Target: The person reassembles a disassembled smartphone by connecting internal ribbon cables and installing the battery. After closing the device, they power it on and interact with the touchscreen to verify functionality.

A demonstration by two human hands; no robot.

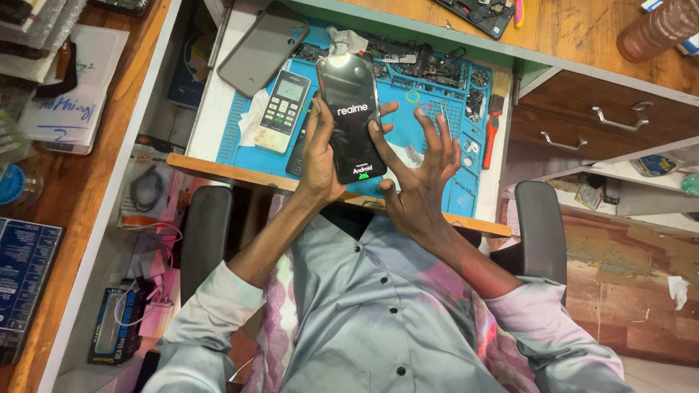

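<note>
Lying at the far left on the wooden counter [69,211] is a white paper pad [69,102] with blue handwriting, and below it a dark blue flat box [25,280] with white print. Lower down, in the gap beside the chair, stands a small dark package [116,327] with a blue-and-white label. On the blue work mat [237,131] a grey phone case [263,49] lies face down, and just right of it rests a white remote control [282,110] with a pale screen.

The left hand [320,156] wraps its fingers around the left edge of the black smartphone [353,113], holding it upright over the mat near the desk's front edge; the screen is lit with a white logo and a small green figure. The right hand [419,171] is spread wide, its index finger and thumb touching the phone's right edge, the other fingers splayed free above the mat.

Further right a red-handled brush [495,120] lies along the mat's edge. Beyond it are brown drawers with metal handles [619,116], and a brown bottle [659,29] lies at the top right.
</note>
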